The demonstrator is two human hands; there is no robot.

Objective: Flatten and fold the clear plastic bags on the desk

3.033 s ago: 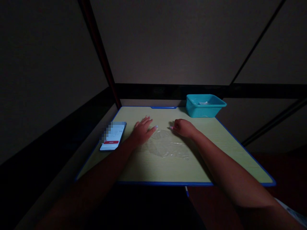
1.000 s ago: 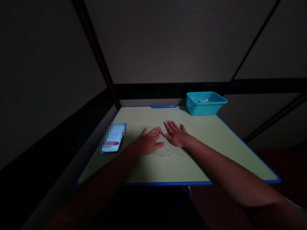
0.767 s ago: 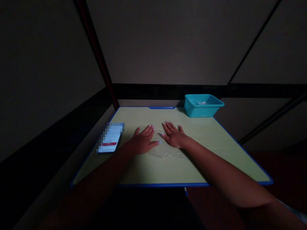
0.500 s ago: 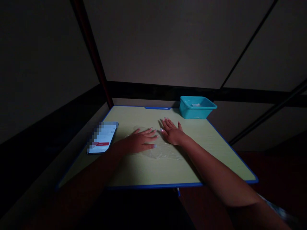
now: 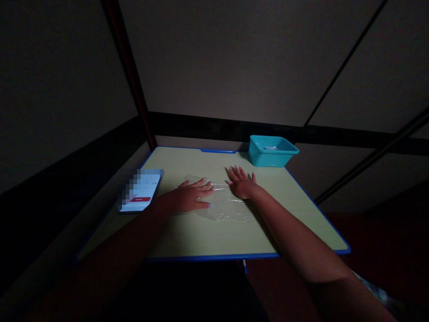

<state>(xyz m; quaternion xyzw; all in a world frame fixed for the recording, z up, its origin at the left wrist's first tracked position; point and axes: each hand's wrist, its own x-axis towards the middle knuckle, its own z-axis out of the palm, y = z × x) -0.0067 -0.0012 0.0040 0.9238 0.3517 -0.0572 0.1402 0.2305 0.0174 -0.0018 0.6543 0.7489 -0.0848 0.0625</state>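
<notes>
my left hand (image 5: 189, 197) is spread, gripping nothing, over the left end of the clear plastic film (image 5: 223, 208); its long axis runs sideways across the desk (image 5: 214, 241) toward my right hand (image 5: 243, 187), splayed, holding nothing, by its right edge.

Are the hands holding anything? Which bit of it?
Nothing is being gripped. The left hand is spread open, palm down, over the clear plastic sheet; the right hand is open too, near its right side.

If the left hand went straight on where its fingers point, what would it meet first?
The left hand would most likely meet the right hand, across the film; depth is unclear.
</notes>
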